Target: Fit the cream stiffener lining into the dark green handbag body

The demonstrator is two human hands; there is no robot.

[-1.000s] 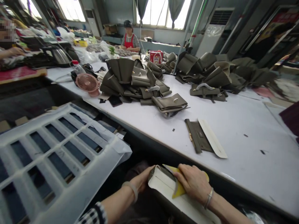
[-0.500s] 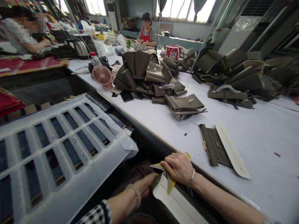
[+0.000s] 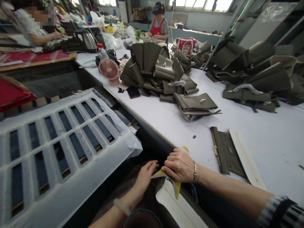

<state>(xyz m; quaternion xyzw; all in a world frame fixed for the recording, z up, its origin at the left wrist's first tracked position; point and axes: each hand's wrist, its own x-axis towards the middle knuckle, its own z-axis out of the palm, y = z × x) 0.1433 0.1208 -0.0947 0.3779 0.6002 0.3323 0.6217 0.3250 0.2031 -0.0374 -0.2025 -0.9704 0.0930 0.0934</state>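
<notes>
My right hand [image 3: 179, 165] is closed around a thin yellow-and-grey sheet [image 3: 177, 187]; its points stick out on both sides of my fist. The sheet lies over the end of a dark olive bag piece with a long white panel [image 3: 181, 205], held low in front of me by the table edge. To its left is my left hand [image 3: 145, 177], fingers stretched out and holding nothing. Its fingertips are close to the sheet's left point. Beyond my right hand, on the table, lies a flat olive piece with a gold zip [image 3: 224, 152] beside another white panel [image 3: 247, 158].
On the white table [image 3: 161, 123] are piled olive bag parts [image 3: 147, 63], a folded bag piece [image 3: 199, 103], a pink fan [image 3: 109, 71] and a phone [image 3: 133, 92]. A white slotted rack [image 3: 54, 142] stands at left. Two people work farther back.
My left hand has come off the bag piece and moved up, its fingers straightening. My right hand still grips the sheet, slightly higher. The view has shifted a little.
</notes>
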